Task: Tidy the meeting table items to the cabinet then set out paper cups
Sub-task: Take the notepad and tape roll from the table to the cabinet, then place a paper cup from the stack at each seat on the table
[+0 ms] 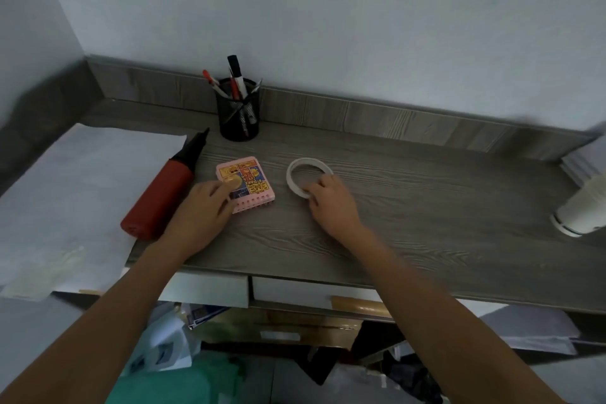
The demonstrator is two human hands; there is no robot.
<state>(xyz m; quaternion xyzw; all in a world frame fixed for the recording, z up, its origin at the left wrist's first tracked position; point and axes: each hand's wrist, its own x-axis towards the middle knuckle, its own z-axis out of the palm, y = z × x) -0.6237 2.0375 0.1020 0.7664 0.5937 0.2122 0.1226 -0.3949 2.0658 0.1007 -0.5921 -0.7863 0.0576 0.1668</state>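
A small pink notebook with a colourful cartoon cover lies on the grey wooden tabletop. My left hand rests on its near left corner, fingers curled over the edge. To its right lies a white tape roll; my right hand grips its near rim with curled fingers. A red and black hand pump lies to the left of my left hand. A stack of white paper cups lies tilted at the right edge.
A black mesh pen holder with markers stands at the back by the wall. White paper sheets cover the table's left part. Drawers and clutter of bags and boxes sit below the front edge.
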